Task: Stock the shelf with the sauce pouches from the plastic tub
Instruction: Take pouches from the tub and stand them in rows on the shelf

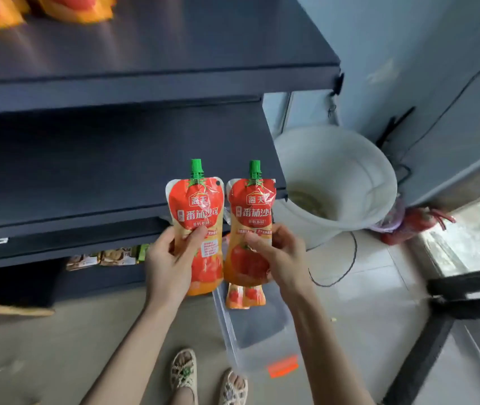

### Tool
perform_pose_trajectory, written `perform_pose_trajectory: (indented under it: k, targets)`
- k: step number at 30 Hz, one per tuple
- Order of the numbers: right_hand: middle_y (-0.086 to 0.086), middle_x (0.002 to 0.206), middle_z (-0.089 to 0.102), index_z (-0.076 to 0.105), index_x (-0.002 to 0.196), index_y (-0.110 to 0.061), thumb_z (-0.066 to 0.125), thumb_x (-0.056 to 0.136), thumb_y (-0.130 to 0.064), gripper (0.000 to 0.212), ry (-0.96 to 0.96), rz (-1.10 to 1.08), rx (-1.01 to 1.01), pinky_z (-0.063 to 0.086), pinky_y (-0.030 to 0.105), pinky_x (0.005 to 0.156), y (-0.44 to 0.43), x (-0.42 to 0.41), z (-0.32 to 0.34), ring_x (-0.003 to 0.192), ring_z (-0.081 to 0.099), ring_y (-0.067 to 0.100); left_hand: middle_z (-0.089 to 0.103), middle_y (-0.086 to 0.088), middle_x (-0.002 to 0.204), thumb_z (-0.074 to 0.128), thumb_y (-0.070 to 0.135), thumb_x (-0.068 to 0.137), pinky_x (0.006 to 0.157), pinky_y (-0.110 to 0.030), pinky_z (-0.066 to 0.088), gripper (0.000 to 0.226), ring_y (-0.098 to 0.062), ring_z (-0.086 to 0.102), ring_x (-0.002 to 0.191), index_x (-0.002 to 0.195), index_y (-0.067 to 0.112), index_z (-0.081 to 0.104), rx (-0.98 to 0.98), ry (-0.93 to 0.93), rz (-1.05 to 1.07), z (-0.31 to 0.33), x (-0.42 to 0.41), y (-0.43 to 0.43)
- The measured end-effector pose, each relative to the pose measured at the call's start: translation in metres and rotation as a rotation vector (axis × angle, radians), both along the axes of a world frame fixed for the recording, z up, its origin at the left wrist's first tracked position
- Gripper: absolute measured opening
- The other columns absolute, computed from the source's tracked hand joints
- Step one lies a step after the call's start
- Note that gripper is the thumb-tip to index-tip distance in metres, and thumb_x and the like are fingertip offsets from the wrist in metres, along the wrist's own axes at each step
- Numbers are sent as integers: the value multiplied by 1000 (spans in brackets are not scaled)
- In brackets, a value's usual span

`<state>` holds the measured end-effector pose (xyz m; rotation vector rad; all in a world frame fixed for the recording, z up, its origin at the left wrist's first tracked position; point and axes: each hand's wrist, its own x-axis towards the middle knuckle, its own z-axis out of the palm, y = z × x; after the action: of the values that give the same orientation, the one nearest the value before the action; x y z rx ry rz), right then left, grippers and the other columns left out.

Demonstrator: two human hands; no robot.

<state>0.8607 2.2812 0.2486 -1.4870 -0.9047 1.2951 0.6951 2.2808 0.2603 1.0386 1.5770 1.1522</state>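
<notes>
My left hand (171, 258) grips a red and orange tomato sauce pouch (196, 211) with a green cap, held upright. Beside it, my right hand (279, 255) grips a second matching pouch (250, 217), also upright. Both pouches hang in front of the edge of the dark middle shelf (101, 171). Below them on the floor lies the clear plastic tub (259, 328), with two more pouches (244, 296) at its far end. Orange pouches (78, 7) stand at the back of the top shelf (145, 48), blurred.
A white bucket (335, 176) stands on the floor right of the shelf, with a red net bag (408, 226) beside it. Snack packs (107, 257) sit on the lowest shelf. A black cable (346, 264) loops on the tiles. My sandalled feet (209, 375) are near the tub.
</notes>
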Motion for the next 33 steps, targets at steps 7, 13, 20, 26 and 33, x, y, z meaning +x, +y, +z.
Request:
perform_pose_trajectory:
  k: [7,13,20,26,33]
  targets:
    - [2,84,72,67,87,-14,72,80,-20,10,-30,48,246,54,25,68,62,-49,136,77,69,11,68,15,91,57,30,89,59,-9,49,7,7,65,81,94,26,59,225,-125,-51,126,-56,47]
    - [-4,83,73,66,87,-19,67,72,-26,17,-1,21,424,56,26,67,133,-95,206,80,70,12,67,12,96,54,29,92,59,-9,48,16,4,65,83,105,20,58,338,-176,-113,185,-107,123]
    - [9,91,71,55,99,-6,65,86,-8,16,-41,-58,519,53,21,60,216,-136,232,78,69,18,64,12,103,56,26,92,73,-9,49,28,6,60,95,108,3,53,525,-58,-149,208,-151,209]
    - [9,85,67,56,85,-16,63,82,3,20,-120,-56,497,51,27,67,279,-153,212,74,63,18,65,11,107,57,20,92,79,-8,47,21,9,59,96,111,14,59,550,-47,-123,187,-163,237]
    - [7,95,66,59,98,-12,62,85,1,19,-194,-37,548,52,32,77,342,-147,196,82,64,18,63,15,109,58,21,91,84,-10,48,28,10,57,102,117,14,57,549,-30,-60,170,-164,248]
